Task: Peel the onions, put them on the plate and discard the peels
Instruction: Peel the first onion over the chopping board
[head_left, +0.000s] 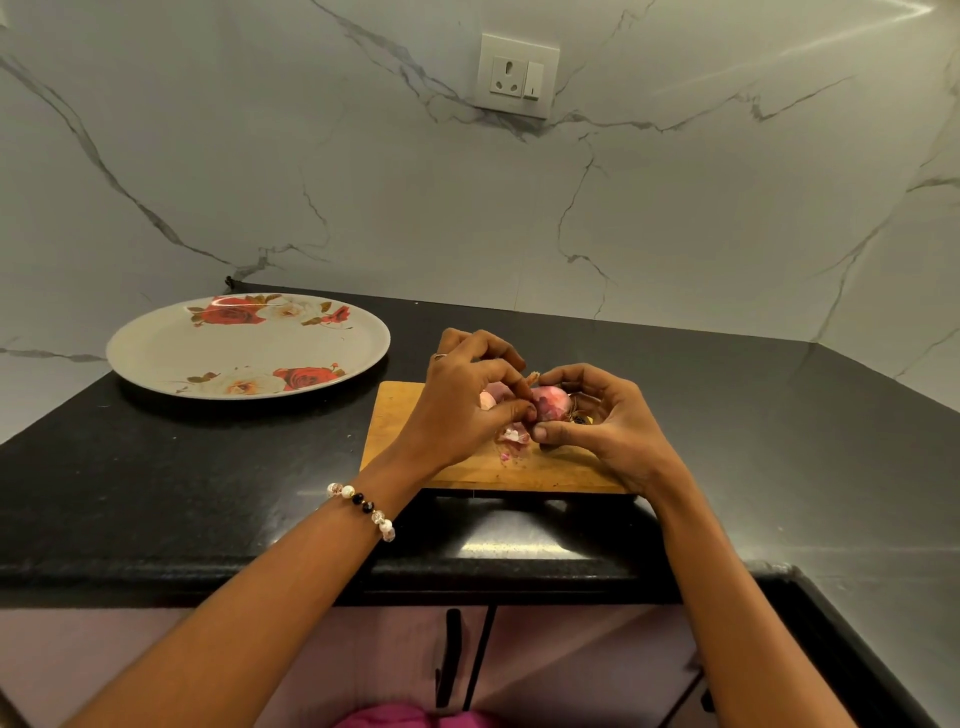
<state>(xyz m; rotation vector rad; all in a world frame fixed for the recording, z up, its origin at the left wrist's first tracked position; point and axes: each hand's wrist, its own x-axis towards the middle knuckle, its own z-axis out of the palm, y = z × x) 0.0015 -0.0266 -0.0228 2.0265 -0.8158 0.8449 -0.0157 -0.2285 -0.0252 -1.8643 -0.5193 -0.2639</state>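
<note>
At the centre of the frame the right hand (605, 421) cups the onion (551, 402) in a curled grip, while the left hand (470, 397) pinches a peel (531, 378) at the onion's top, thumb and fingers closed on it. Both hover just over the board (457, 467), where loose peels (511, 435) lie (another onion (487, 400) peeks from behind the left hand). The plate (156, 353) sits well apart at the left of the frame on the black table (208, 493), with nothing on it.

Open counter (208, 467): bare between plate (156, 358) and cutting board (395, 415).
Obstacles: wall (467, 208) close behind plate; peel scraps (511, 439) litter the board.
</note>
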